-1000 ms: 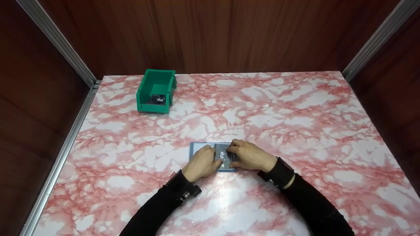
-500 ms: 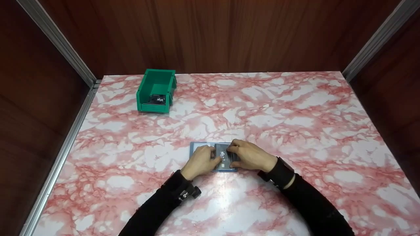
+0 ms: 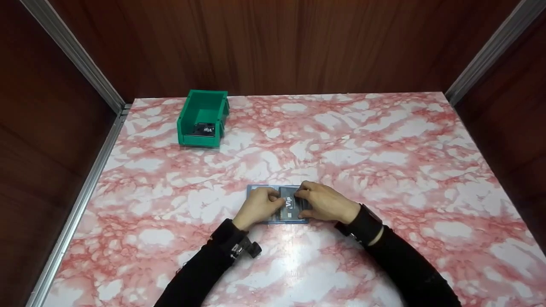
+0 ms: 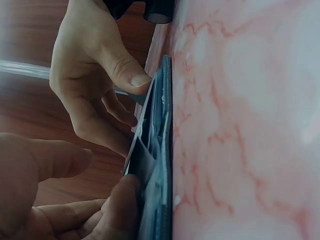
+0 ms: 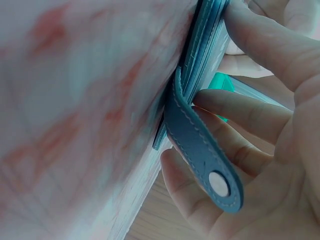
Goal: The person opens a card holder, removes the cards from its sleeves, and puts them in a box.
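A blue card holder [image 3: 294, 221] lies opened out on the table. A dark "Vip" card [image 3: 288, 208] sits over its right half. My right hand [image 3: 328, 202] grips the card, thumb by its near edge and fingers by its far edge. My left hand [image 3: 258, 207] is at the card's left edge. In the left wrist view, one fingertip [image 4: 129, 185] touches a clear sleeve [image 4: 145, 165] of the holder, and the thumb [image 4: 75, 161] stands apart from it. A stitched strap [image 5: 200, 145] with a metal snap hangs beneath the right hand's fingers.
A green bin [image 3: 200, 140] stands at the back left with dark "Vip" cards [image 3: 204, 129] inside. The marbled table [image 3: 384, 149] is enclosed by dark wood panels [image 3: 273, 47] and metal rails [image 3: 76, 51].
My left hand has shifted slightly left, its fingers drawing back from the card's left edge. My right hand and the card have stayed in place.
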The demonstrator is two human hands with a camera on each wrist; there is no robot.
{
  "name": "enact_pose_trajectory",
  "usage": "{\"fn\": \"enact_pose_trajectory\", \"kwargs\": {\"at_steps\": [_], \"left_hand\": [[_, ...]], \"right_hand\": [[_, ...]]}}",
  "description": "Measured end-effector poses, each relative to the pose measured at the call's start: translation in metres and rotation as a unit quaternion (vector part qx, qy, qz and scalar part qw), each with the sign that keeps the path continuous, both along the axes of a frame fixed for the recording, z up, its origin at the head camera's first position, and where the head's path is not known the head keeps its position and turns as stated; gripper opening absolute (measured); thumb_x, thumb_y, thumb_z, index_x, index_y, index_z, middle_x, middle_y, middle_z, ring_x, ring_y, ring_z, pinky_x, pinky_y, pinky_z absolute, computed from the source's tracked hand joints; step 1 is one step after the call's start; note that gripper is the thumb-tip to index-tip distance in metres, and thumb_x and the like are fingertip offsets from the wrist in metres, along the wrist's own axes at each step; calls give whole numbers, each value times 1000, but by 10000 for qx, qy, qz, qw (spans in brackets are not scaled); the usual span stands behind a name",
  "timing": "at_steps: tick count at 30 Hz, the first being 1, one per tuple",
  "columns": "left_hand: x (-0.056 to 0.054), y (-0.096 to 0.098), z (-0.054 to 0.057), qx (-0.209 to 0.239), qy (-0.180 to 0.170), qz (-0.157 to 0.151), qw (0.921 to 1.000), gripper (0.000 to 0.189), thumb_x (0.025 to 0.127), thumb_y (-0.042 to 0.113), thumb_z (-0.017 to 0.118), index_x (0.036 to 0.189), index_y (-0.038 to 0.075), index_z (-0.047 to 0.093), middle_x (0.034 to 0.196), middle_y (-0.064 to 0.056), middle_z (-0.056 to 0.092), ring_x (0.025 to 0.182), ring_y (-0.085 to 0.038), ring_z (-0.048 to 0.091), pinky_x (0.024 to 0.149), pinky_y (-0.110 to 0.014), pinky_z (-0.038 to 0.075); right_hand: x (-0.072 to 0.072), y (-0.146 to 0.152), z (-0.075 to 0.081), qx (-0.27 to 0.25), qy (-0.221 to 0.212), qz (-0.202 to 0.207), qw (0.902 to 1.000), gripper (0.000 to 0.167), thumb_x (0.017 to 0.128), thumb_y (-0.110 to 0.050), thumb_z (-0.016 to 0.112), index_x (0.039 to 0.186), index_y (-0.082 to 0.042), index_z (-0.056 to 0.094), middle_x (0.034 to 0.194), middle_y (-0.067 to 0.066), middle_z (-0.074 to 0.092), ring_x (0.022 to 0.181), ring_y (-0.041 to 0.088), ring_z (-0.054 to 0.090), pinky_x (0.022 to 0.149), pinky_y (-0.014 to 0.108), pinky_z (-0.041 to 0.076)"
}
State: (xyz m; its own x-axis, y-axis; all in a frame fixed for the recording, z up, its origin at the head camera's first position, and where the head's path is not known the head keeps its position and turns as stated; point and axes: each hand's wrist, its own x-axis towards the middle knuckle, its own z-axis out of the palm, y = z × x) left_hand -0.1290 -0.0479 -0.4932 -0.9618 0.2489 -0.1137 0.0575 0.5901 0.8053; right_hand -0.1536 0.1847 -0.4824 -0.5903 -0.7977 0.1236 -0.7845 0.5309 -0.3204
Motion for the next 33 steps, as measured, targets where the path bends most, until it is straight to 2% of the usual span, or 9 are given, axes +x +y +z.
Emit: {"fn": "enact_pose_trajectory", "kwargs": {"at_steps": [5, 8, 12, 19, 27, 33], "left_hand": [[-3, -1, -4, 678, -536, 307, 9958, 30, 97, 15, 75, 115, -8, 72, 90, -10, 79, 64, -8, 65, 61, -20, 52], [-4, -1, -6, 1166, -853, 492, 9883, 26, 98, 10, 75, 114, -9, 70, 86, -10, 78, 61, -8, 66, 59, -20, 55], [-7, -1, -8, 1547, -1088, 656, 9798, 22, 97, 5, 74, 112, -10, 69, 85, -11, 77, 59, -9, 66, 58, -21, 58], [-9, -1, -10, 1673, -1237, 743, 9753, 20, 98, 4, 73, 110, -10, 68, 82, -12, 75, 55, -8, 65, 54, -20, 57], [-10, 2, -10, 1696, -1410, 675, 9730, 15, 99, 5, 71, 104, -10, 70, 69, -5, 69, 50, -6, 62, 49, -18, 54], [-11, 1, -11, 1625, -1529, 566, 9731, 11, 100, 4, 70, 97, -7, 70, 68, -4, 65, 50, -7, 62, 50, -18, 55]], "right_hand": [[0, -1, -1, 4, -40, -20, 10000, 44, 86, -21, 91, 118, 4, 73, 105, 11, 63, 85, 24, 64, 74, 40, 57], [0, -1, -1, 25, -73, -26, 10000, 44, 86, -21, 91, 118, 3, 73, 106, 12, 64, 86, 24, 64, 76, 40, 57], [-1, -1, -1, -5, -66, 9, 10000, 45, 85, -20, 91, 119, 4, 73, 106, 12, 63, 87, 24, 64, 76, 40, 58], [-1, -1, -1, 9, -77, 34, 10000, 47, 86, -20, 90, 121, 5, 72, 107, 12, 64, 89, 25, 65, 78, 41, 58], [-1, -2, 0, 68, -102, -22, 9999, 48, 86, -22, 90, 123, 5, 72, 107, 13, 64, 89, 25, 65, 79, 42, 58], [0, -2, -1, 72, -106, -22, 9999, 48, 86, -21, 91, 122, 5, 72, 107, 13, 64, 90, 26, 65, 79, 41, 58]]}}
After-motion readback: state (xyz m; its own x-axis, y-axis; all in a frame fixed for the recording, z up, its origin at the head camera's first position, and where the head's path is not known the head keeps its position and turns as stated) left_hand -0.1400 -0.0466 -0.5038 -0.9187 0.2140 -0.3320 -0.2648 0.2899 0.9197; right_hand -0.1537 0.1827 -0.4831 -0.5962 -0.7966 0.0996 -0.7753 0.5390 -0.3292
